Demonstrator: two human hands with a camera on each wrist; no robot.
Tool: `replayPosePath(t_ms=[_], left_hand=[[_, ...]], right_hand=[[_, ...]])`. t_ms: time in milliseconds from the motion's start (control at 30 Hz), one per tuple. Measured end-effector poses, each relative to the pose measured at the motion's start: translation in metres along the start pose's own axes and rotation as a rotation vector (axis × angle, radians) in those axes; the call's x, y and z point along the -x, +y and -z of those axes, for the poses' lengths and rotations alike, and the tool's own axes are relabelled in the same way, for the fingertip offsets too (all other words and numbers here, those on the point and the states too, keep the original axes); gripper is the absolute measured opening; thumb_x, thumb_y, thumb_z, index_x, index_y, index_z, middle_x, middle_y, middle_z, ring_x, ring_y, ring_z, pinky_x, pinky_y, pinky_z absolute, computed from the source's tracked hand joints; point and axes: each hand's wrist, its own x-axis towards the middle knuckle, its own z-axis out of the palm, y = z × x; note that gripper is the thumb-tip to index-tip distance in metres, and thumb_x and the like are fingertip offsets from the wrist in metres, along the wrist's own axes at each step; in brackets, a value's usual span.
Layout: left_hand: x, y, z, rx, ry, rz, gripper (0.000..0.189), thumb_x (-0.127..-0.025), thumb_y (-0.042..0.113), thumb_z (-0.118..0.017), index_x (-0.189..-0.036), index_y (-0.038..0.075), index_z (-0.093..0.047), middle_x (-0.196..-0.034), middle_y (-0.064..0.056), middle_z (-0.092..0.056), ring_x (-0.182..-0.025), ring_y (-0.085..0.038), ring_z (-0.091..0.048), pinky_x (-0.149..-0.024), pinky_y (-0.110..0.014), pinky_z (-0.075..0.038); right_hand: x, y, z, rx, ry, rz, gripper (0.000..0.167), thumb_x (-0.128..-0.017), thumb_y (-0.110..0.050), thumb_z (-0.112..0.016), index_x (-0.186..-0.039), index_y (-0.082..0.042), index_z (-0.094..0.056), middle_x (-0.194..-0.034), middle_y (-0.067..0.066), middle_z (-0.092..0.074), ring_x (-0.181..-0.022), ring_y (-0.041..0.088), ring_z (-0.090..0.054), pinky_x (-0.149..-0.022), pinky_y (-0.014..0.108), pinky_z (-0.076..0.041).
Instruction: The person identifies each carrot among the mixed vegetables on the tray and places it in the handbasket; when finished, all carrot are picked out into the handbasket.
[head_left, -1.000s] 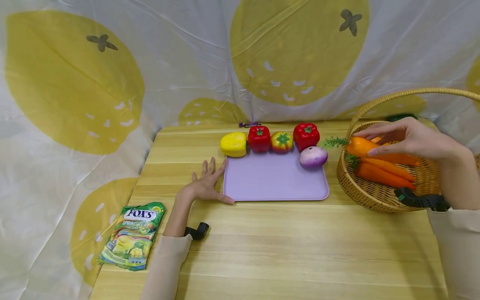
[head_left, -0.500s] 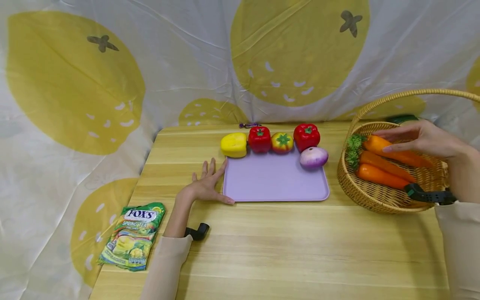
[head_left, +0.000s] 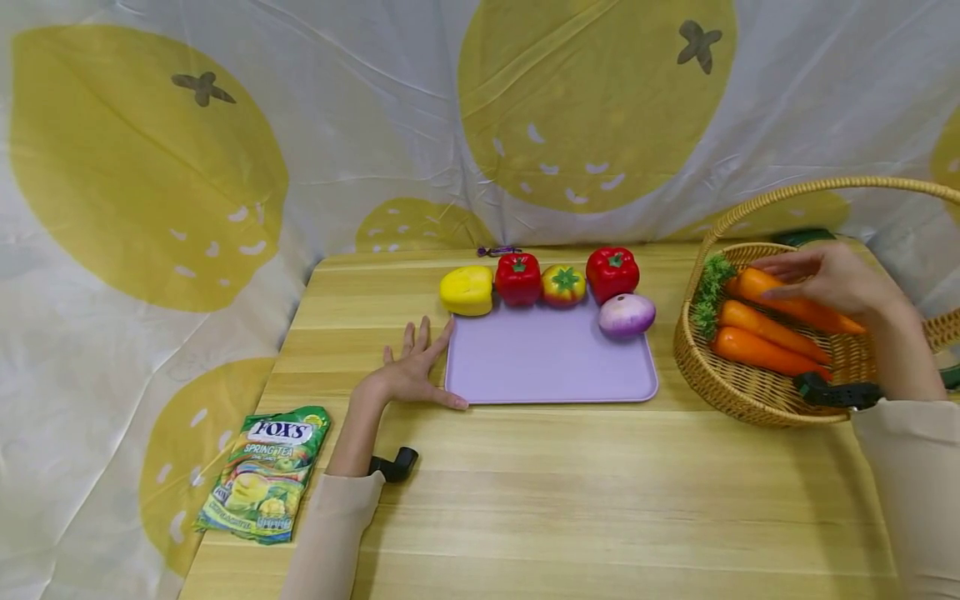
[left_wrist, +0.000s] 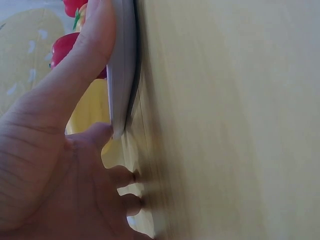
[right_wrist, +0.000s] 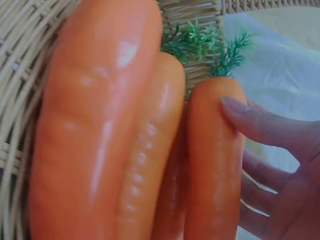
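Observation:
My left hand [head_left: 411, 372] lies with spread fingers at the left side of a lilac tray [head_left: 547, 358], thumb at its near corner and index finger along its edge. My right hand [head_left: 843, 279] is over a wicker basket [head_left: 697, 367]. It holds an orange carrot [head_left: 798, 307] with green leaves between thumb and fingers; in the right wrist view the thumb [right_wrist: 260, 122] presses near the carrot's top. More carrots [head_left: 761, 354] lie beside it in the basket. Along the tray's far side sit a yellow bell pepper [head_left: 467, 292], two red bell peppers [head_left: 517, 280], a small red-yellow tomato-like fruit [head_left: 563, 286] and a purple onion [head_left: 627, 316].
A green FOX'S candy packet [head_left: 264, 473] lies on the wooden table [head_left: 600, 500] at the left. The basket's tall handle [head_left: 825, 185] arches above my right hand. A small purple item [head_left: 498, 250] lies at the back edge, before a lemon-print cloth [head_left: 390, 125].
My right hand has lowered the carrot into the basket, moving it right so its leaves now lie inside the rim. The left hand and tray have stayed put.

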Motion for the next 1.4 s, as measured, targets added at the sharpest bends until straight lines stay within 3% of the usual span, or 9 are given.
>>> replayPosePath(t_ms=[267,500,733,833,1167,1400], left_hand=[[0.001,0.001,0.001,0.002,0.001,-0.001,0.136,-0.074,0.066,-0.084,-0.166,0.034,0.011,-0.169,-0.017,0.031,-0.155,-0.041,0.031,-0.116,-0.081,0.012],[0.001,0.001,0.000,0.005,-0.001,-0.007,0.136,-0.074,0.066,-0.084,-0.166,0.033,0.011,-0.168,-0.018,0.031,-0.155,-0.043,0.031,-0.116,-0.081,0.012],[-0.001,-0.001,0.000,0.000,0.001,-0.009,0.137,-0.074,0.067,-0.083,-0.166,0.033,0.011,-0.168,-0.018,0.031,-0.155,-0.042,0.031,-0.116,-0.081,0.012],[0.000,-0.001,-0.001,-0.002,0.001,-0.011,0.137,-0.073,0.067,-0.084,-0.166,0.032,0.011,-0.168,-0.019,0.031,-0.155,-0.043,0.031,-0.115,-0.082,0.012],[-0.001,-0.001,-0.001,-0.004,0.000,-0.007,0.137,-0.074,0.068,-0.083,-0.166,0.032,0.011,-0.169,-0.019,0.030,-0.155,-0.043,0.030,-0.115,-0.082,0.011],[-0.001,0.000,0.000,-0.005,-0.004,-0.012,0.136,-0.074,0.068,-0.083,-0.166,0.032,0.012,-0.168,-0.019,0.031,-0.155,-0.044,0.031,-0.115,-0.082,0.011]], right_hand=[[0.002,0.004,-0.002,0.035,-0.041,-0.070,0.058,-0.083,-0.029,-0.088,-0.134,-0.008,-0.070,-0.103,-0.036,-0.069,-0.093,-0.024,-0.051,-0.075,0.003,-0.041],[0.000,0.002,-0.006,0.025,-0.088,-0.095,0.057,-0.082,-0.028,-0.089,-0.132,-0.007,-0.071,-0.104,-0.029,-0.073,-0.093,-0.022,-0.054,-0.075,0.005,-0.044],[-0.002,0.001,-0.016,0.021,-0.169,-0.081,0.053,-0.084,-0.019,-0.088,-0.130,0.000,-0.071,-0.109,0.006,-0.081,-0.085,-0.010,-0.068,-0.074,0.013,-0.054],[-0.004,0.003,-0.020,0.010,-0.202,-0.072,0.050,-0.086,-0.016,-0.085,-0.129,0.003,-0.070,-0.110,0.013,-0.080,-0.085,-0.009,-0.069,-0.075,0.013,-0.054],[-0.004,0.009,-0.022,0.005,-0.210,-0.041,0.046,-0.087,-0.015,-0.084,-0.128,0.002,-0.071,-0.112,0.002,-0.080,-0.090,-0.013,-0.066,-0.077,0.007,-0.050],[-0.004,0.012,-0.021,-0.008,-0.228,-0.046,0.046,-0.089,-0.014,-0.082,-0.130,0.002,-0.070,-0.112,0.001,-0.080,-0.089,-0.008,-0.071,-0.078,0.008,-0.051]])
